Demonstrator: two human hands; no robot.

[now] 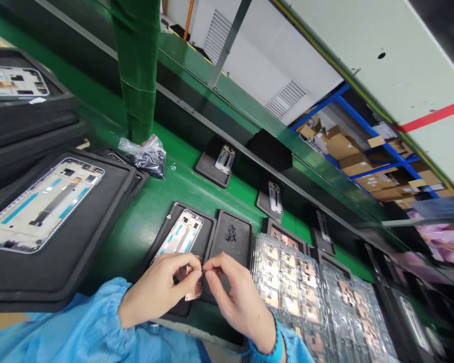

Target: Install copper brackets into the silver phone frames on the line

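My left hand and my right hand meet low in the middle, both in blue sleeves. Together their fingertips pinch a small copper-coloured part just above a black foam tray. A silver phone frame with blue strips lies in that tray, right behind my left fingers. Beside it sits a second black tray with a small dark mark in it.
Clear plastic trays of several small copper parts stand at the right. A large black tray with another phone frame lies at the left. More frames on black trays ride the green conveyor. A crumpled plastic bag sits by a green post.
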